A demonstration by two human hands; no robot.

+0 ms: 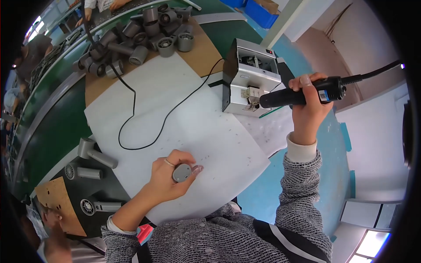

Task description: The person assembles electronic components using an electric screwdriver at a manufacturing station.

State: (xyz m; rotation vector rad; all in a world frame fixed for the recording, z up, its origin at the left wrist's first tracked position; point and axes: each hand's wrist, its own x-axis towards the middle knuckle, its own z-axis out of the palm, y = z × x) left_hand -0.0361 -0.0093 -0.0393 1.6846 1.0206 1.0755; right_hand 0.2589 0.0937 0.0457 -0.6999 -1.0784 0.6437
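Head cam: L hand (161,179) curls snugly round a grey round-ended part (181,173) over the white sheet (210,127) — prob. light, stiff, slick-ish, best held by its sides — while R hand (310,107) wraps the black driver (280,98), tip by the silver box (258,79).

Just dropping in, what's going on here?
The person's right hand grips a black corded power tool, its tip end at the front of a silver machine. The left hand holds a round-ended grey part over a white sheet. Similar-coloured grey pieces are piled beyond the sheet.
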